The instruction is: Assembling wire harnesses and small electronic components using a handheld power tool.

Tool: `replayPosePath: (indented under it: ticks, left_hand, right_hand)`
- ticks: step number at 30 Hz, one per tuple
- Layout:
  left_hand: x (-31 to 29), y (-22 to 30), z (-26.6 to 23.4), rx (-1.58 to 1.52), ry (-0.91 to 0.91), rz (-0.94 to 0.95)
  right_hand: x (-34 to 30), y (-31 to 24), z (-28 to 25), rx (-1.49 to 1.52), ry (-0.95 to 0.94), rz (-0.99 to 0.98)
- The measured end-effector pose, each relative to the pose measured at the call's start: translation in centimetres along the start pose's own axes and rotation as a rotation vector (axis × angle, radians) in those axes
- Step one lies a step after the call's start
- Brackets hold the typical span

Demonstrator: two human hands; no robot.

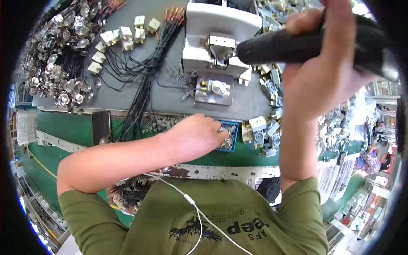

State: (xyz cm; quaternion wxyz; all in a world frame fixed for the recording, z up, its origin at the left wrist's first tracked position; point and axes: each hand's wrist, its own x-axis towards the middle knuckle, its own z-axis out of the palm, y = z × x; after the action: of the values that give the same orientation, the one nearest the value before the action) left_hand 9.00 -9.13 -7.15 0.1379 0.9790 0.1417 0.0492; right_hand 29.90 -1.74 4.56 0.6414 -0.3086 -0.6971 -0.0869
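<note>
1. Wires with round metal ends lie along the left edge of desk.
2. Left hand bends over blue tray, beside desk's front edge, probably for easy reach; finger pinch I cannot tell.
3. Small part rests on metal plate.
4. Right hand wraps fingers around black handle, perhaps for leverage.
</note>
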Motion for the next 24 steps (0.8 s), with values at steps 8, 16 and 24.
replayPosePath:
  ticks: [8,16,24]
  left_hand:
    - [0.2,-0.3,-0.4,-0.222,0.021,-0.030]
    - [0.5,-0.3,-1.6,-0.238,-0.075,-0.063]
    - [0.2,-0.5,-2.1,-0.239,0.036,0.000]
  right_hand:
    - [-0.5,-1.3,4.9,0.563,0.331,0.320]
    - [-0.7,-1.0,4.9,0.496,0.209,0.334]
    - [0.0,-4.4,6.3,0.341,0.209,0.639]
